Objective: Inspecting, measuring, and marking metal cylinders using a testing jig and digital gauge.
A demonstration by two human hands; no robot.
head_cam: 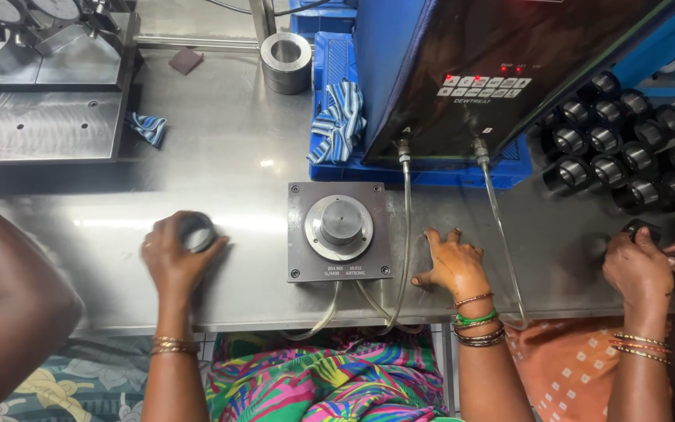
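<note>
The metal ring (196, 232), a short steel sleeve with a dark bore, sits on the steel workbench (236, 156) to the left of the gauge block, and the left hand (173, 254) grips it, with the fingers curled round its rim and the thumb on the near side. The right hand (451, 264) rests flat on the bench just right of the gauge block, holding nothing, its fingers spread and the fingertips touching the surface. Between the two hands lies the square grey gauge block (340, 231) with a round metal plug standing up at its centre; clear hoses (406, 234) run from it up to the dark control box (494, 62), which shows red lights and stands on a blue tray. A striped cloth (339, 117) hangs over the tray's left end, and a larger steel ring (286, 61) stands farther back. At far right, rows of dark sleeves (619, 148) lie stacked on their sides, and a co-worker's hands (650, 266) handle a small dark part; whether those fingers pinch it cannot be told. Another person's arm (9, 312) enters at the left edge.
</note>
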